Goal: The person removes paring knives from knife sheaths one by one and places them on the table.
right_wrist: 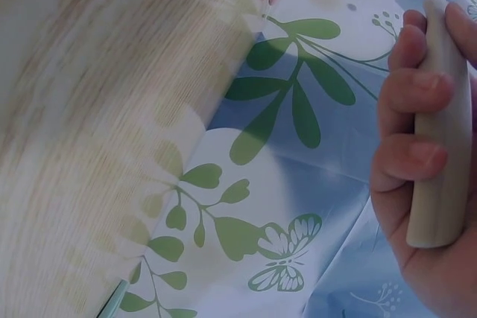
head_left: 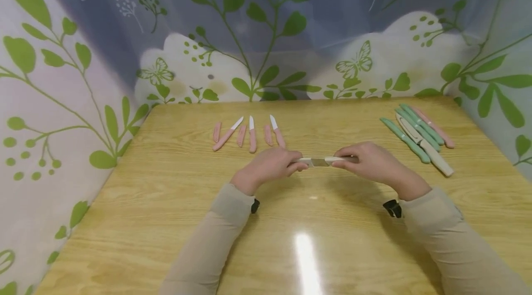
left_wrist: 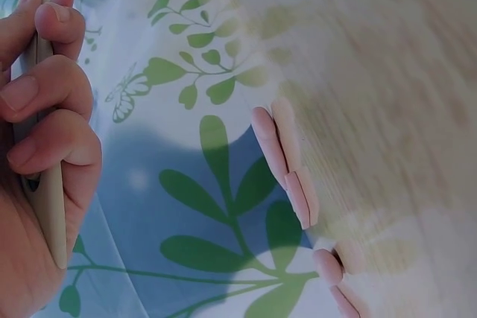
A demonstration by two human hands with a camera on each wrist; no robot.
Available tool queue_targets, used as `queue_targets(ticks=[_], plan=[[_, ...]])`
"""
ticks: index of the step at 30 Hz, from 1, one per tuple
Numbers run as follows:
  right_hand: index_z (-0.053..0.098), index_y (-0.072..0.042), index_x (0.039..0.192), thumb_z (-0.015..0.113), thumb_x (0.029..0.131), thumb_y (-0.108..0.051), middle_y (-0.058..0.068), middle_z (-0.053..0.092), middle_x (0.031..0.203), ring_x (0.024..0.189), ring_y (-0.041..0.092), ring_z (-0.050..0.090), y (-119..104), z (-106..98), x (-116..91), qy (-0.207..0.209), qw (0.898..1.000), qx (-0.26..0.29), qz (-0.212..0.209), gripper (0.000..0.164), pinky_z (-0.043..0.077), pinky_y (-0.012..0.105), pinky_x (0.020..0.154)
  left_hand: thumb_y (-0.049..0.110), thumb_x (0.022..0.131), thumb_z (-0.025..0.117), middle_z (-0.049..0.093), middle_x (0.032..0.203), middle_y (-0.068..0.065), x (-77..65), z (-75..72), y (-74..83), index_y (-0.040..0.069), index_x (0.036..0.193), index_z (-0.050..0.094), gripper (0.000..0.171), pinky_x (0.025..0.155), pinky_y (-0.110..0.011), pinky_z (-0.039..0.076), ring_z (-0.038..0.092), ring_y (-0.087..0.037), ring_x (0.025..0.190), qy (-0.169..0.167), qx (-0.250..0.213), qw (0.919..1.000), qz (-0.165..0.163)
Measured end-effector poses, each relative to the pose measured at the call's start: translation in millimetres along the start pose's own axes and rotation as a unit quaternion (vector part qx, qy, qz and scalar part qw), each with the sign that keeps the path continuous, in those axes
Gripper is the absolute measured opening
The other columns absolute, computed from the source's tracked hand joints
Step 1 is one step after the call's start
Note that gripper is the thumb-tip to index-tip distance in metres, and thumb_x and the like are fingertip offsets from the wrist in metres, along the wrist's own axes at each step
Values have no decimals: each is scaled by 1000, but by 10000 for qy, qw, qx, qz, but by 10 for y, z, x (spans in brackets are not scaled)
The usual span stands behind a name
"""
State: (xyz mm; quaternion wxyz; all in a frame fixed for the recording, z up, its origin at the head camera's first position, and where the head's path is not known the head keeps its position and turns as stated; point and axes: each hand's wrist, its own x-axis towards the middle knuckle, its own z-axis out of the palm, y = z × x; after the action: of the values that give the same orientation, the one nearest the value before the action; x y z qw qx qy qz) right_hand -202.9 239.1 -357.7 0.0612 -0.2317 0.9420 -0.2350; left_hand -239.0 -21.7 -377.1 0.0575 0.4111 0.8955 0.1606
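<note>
Both hands hold one small cream knife level above the middle of the table. My left hand (head_left: 274, 163) grips its cream sheath (left_wrist: 48, 214), fingers curled round it. The cream handle (right_wrist: 440, 132) sits in my right hand (head_left: 370, 161), with fingers and thumb wrapped about it. Between the hands shows a short stretch of bare blade (head_left: 320, 162); its tip end is hidden towards the left hand.
Three pink knives (head_left: 252, 140) with white blades lie at the back left, pink sheaths (head_left: 242, 135) beside them. At the back right is a group of green knives (head_left: 405, 140), a cream knife (head_left: 436, 159) and a pink knife (head_left: 440, 133). Patterned cloth (head_left: 266, 32) hangs behind the table.
</note>
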Motion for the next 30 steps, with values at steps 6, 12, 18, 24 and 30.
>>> queue_targets(ticks=[6,12,18,24,30], plan=[[71,-16,107,58,96,-41,0,66,80,59,11,45,-11,-14,-19,41,10000,42,7,30,38,30,58,36,101,49,46,63,7,-6,-6,-2,17,80,53,29,47,-18,30,34,-3,48,105,13,9999,121],[71,-16,107,57,96,-42,-2,63,77,58,10,43,-16,0,-26,14,10000,-3,-46,31,37,29,56,36,101,49,46,62,7,-17,6,-7,17,79,52,30,47,-17,31,34,-3,48,57,-51,9999,107],[71,-17,105,58,96,-41,-1,62,74,56,10,42,-18,43,-6,48,9999,63,-67,29,37,28,56,35,101,49,43,61,8,-40,5,-29,17,80,54,29,48,-17,31,33,-3,48,48,-19,9999,124],[71,-17,106,58,96,-42,-2,63,76,57,9,43,-2,95,-29,5,9999,82,-102,31,38,27,56,34,101,50,42,61,8,-69,55,-27,16,79,53,29,48,-16,31,33,-2,48,56,-74,9996,256],[71,-15,107,58,96,-42,-1,60,73,56,10,42,-22,22,-24,33,9999,50,-95,31,37,27,54,34,102,49,42,62,8,-54,11,-15,16,79,52,29,48,-16,30,32,-2,47,167,-47,9996,235]])
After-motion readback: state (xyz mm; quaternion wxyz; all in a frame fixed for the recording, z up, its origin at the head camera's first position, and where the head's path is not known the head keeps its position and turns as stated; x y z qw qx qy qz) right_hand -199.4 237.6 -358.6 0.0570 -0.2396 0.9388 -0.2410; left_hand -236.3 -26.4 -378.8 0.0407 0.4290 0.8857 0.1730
